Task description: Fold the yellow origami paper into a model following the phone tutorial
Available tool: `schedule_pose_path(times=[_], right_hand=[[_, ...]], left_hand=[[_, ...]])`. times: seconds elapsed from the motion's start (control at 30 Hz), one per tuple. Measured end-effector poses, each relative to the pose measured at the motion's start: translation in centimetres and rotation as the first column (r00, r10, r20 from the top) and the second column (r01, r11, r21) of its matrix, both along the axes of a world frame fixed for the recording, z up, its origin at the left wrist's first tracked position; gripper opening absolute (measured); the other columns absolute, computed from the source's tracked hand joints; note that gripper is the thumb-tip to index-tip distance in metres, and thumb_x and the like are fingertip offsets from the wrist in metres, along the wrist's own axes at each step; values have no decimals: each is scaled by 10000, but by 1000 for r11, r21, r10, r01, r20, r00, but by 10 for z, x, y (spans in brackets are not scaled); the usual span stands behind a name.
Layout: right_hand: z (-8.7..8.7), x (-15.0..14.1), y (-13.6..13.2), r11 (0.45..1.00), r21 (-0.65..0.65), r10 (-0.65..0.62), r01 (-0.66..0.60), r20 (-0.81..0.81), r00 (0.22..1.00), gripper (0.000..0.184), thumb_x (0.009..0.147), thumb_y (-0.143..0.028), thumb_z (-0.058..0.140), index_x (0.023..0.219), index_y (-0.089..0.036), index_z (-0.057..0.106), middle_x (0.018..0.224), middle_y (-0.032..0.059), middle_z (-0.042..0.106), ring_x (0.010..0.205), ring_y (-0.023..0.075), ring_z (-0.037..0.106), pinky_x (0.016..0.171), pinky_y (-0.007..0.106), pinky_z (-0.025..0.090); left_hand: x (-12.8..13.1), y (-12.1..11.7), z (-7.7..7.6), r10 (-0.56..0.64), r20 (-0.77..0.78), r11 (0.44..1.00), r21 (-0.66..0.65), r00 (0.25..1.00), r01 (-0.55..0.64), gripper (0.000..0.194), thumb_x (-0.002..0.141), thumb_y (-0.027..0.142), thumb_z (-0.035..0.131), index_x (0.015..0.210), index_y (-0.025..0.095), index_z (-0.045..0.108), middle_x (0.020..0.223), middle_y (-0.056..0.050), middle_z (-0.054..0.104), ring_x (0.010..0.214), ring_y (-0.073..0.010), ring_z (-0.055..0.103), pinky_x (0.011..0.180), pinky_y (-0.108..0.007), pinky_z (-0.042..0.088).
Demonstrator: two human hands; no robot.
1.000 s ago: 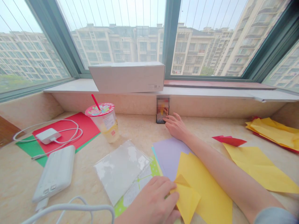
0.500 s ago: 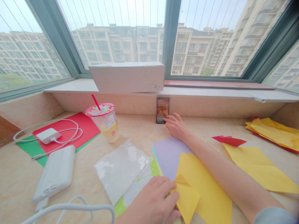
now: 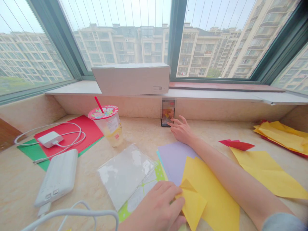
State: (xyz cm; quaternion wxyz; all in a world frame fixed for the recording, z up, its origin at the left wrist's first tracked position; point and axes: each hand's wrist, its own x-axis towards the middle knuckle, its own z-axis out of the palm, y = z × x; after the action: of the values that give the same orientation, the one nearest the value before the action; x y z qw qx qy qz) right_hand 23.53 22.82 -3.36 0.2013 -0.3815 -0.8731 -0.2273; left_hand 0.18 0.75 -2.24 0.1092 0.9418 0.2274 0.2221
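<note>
My left hand (image 3: 160,205) is closed on a folded piece of yellow origami paper (image 3: 192,202), pinching its left edge between thumb and fingers. Under that piece lies a larger yellow sheet (image 3: 214,189), overlapping a lilac sheet (image 3: 170,160). My right hand (image 3: 181,130) reaches forward to a phone (image 3: 167,114) propped upright against the low wall. Its fingers are spread, with a fingertip at the lower right of the screen, and it holds nothing. Part of the phone's picture is blurred out.
Left of centre are a clear plastic sleeve (image 3: 126,175) and a drink cup with a straw (image 3: 112,128). Further left lie a white power bank (image 3: 59,178), cables and red paper (image 3: 81,128). At right are a red folded piece (image 3: 237,145) and yellow sheets (image 3: 271,173). A white box (image 3: 131,80) stands on the sill.
Both hands and the folded yellow paper stay almost where they were. The phone's picture looks slightly different, and the view has shifted a little.
</note>
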Motion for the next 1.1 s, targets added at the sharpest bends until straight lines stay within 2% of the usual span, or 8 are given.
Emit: schedule_pose_path(times=[0.33, 0.83, 1.1], right_hand=[[2, -2, 1, 999, -30, 19, -19, -4, 1000, 262, 922, -121, 575, 755, -238, 738, 1230, 15, 750, 1322, 277, 553, 1214, 599, 146], [4, -1, -2, 999, -21, 27, -27, -11, 1000, 241, 913, -119, 585, 783, -224, 758, 1242, 33, 744, 1317, 292, 557, 1203, 602, 215], [3, -1, -1, 999, -16, 32, -32, -1, 999, 276, 909, -95, 569, 750, -229, 751, 1250, 24, 740, 1301, 281, 565, 1218, 592, 174]], left_hand=[[1, -1, 2, 7, -15, 1000, -13, 1000, -7, 136, 921, 253, 629, 1025, 172, 595, 1054, -89, 661, 1016, -248, 624, 894, -389, 539], [0, 0, 1, -3, -1, 1000, 0, 1000, 3, 116, 951, 265, 588, 1030, 180, 589, 1035, -95, 659, 1017, -246, 631, 892, -381, 535], [0, 0, 2, -3, -1, 1000, 4, 1000, 3, 128, 937, 263, 607, 1031, 179, 587, 1035, -94, 664, 1009, -247, 634, 889, -381, 538]])
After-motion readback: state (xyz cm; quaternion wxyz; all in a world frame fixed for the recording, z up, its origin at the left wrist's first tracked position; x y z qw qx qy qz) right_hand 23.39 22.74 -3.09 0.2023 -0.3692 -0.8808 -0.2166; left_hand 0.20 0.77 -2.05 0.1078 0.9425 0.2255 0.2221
